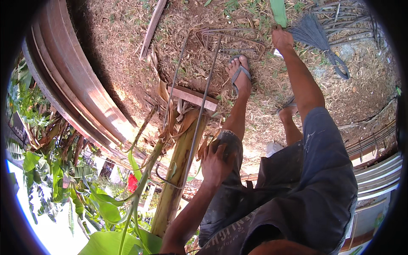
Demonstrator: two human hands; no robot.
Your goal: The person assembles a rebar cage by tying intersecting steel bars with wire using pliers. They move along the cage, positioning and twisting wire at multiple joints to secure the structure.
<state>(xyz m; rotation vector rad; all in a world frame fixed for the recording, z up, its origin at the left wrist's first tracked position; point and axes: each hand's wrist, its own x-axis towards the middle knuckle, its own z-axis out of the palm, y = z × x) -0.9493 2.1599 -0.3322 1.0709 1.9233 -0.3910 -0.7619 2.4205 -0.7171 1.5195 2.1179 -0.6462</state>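
Note:
My right hand reaches down to the ground at the far side, its fingers closed at the near end of a flat green leaf strip. Just right of that hand lies a dark bristle broom with a looped end. My left hand rests on my left knee, fingers apart and curved over the cloth, holding nothing. Beside it, on the left, stands a banana trunk with a long bent metal rod running in front of it.
A short wooden block sits by the trunk's end. Bent steel rods lie ahead on dry, leaf-strewn ground. More rods are at the far right, and a narrow plank at the far left. Large curved sheets line the left side.

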